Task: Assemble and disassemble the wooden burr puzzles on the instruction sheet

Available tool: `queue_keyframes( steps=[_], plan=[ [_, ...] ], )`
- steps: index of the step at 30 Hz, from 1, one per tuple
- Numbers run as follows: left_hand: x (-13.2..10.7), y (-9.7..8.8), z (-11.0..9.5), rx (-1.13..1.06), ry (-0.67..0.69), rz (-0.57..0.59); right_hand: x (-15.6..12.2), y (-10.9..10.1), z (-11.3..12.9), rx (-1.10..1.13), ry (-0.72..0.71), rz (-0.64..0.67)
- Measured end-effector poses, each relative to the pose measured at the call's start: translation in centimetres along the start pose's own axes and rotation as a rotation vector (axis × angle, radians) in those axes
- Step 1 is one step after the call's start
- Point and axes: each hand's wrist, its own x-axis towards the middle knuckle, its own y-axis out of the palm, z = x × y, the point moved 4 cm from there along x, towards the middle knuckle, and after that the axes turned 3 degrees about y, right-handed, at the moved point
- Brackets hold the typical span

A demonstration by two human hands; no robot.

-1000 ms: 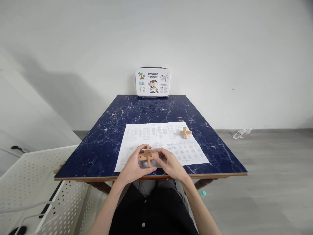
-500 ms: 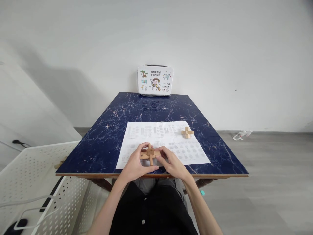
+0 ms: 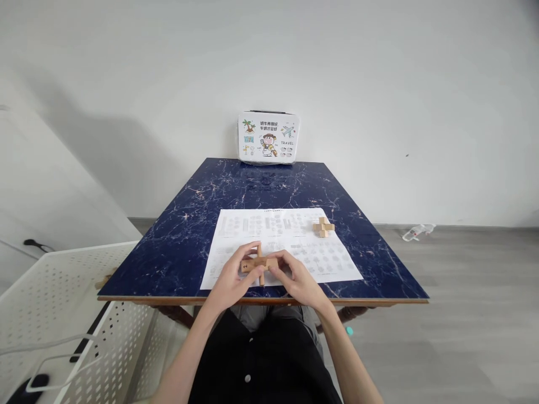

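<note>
A wooden cross-shaped puzzle (image 3: 257, 264) sits between both my hands, just above the near part of a printed instruction sheet (image 3: 278, 247). My left hand (image 3: 233, 279) grips its left end, fingers curled over the top. My right hand (image 3: 297, 280) pinches its right end with fingers closed. A second, smaller wooden cross puzzle (image 3: 323, 226) lies on the sheet's far right corner, apart from both hands.
The sheet lies on a dark blue marble-patterned table (image 3: 185, 235). A white illustrated box (image 3: 268, 137) leans on the wall at the table's far edge. A white perforated bin (image 3: 63, 314) stands at the left. A plastic bottle (image 3: 416, 230) lies on the grey floor at right.
The view has shifted slightly. Both hands keep hold of the puzzle and have turned it a little; the upright piece now sits more to the right of the left hand's fingers.
</note>
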Motion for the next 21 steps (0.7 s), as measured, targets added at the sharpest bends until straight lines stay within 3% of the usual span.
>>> queue_keyframes(
  steps=[3,11,21],
  plan=[
    [0.11,-0.33,-0.06,0.063,0.069,-0.081,-0.03,0.08,0.09,-0.001,0.000,-0.008],
    [0.04,-0.48,-0.16,0.104,0.137,-0.166,-0.13,0.23,0.13,-0.038,-0.032,-0.080],
    [0.20,-0.40,0.22,0.129,0.178,-0.194,0.11,0.54,-0.05,-0.040,-0.043,-0.081]
  ],
)
